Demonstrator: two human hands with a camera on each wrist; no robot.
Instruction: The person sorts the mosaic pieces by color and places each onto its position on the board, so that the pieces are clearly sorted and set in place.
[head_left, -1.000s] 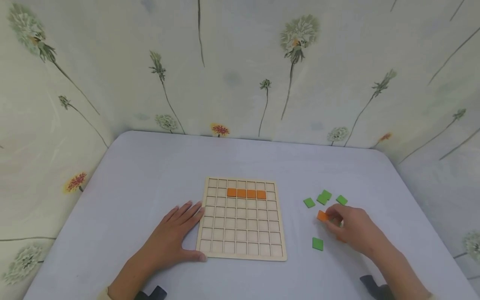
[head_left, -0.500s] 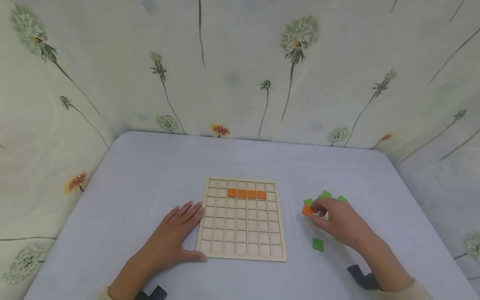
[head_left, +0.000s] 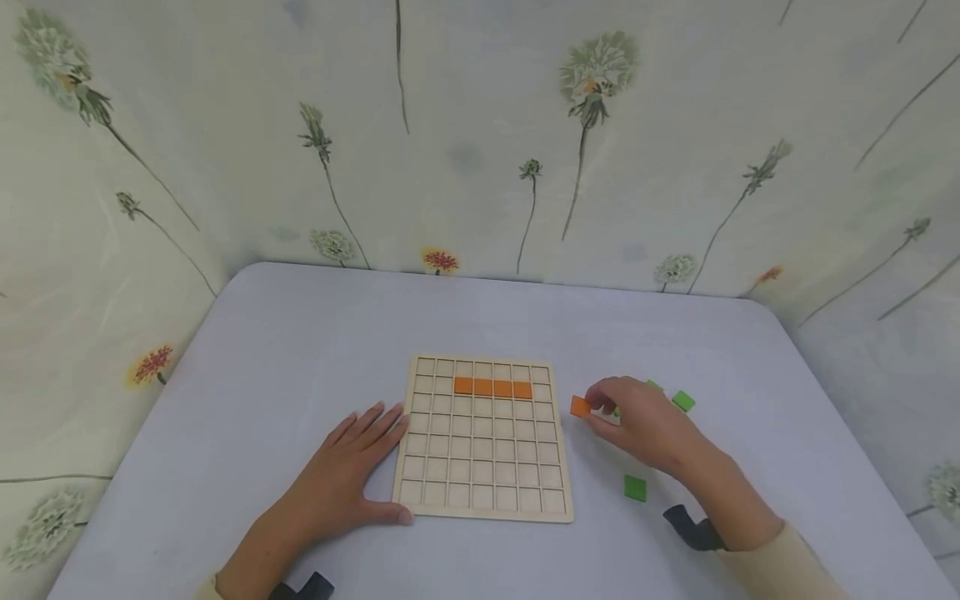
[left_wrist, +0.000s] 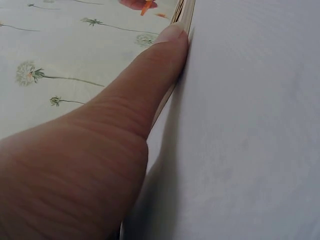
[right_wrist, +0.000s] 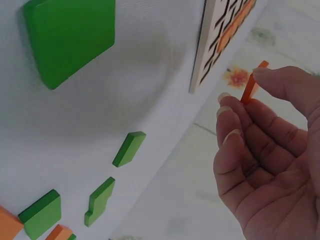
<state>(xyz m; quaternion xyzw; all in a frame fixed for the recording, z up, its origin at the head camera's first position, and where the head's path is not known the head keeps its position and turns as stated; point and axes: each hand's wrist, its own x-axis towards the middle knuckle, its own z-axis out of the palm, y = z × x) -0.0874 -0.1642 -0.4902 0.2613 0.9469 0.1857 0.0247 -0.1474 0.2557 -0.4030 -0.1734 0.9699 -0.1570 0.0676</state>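
Note:
My left hand (head_left: 341, 475) lies with its fingers spread along the left side of a square wooden grid board (head_left: 483, 450). In the left wrist view its thumb (left_wrist: 155, 75) touches the board's edge. A row of several orange square tiles (head_left: 483, 387) fills part of the board's second row from the top. Just right of the board, my right hand (head_left: 637, 425) pinches another orange tile (head_left: 580, 407) between thumb and fingers. The right wrist view shows this tile (right_wrist: 250, 87) edge-on, held above the table, with the other fingers curled.
Loose green tiles lie right of the board, one nearer the front (head_left: 635, 487) and another at the back (head_left: 683, 401); the right hand hides some. Loose orange tiles (right_wrist: 7, 225) appear at the right wrist view's lower left. A flower-printed backdrop (head_left: 480, 167) stands behind the white table (head_left: 300, 333).
My right hand has carried the orange tile leftward from the loose tiles, up to near the board's right edge. The left hand and the board have stayed in place.

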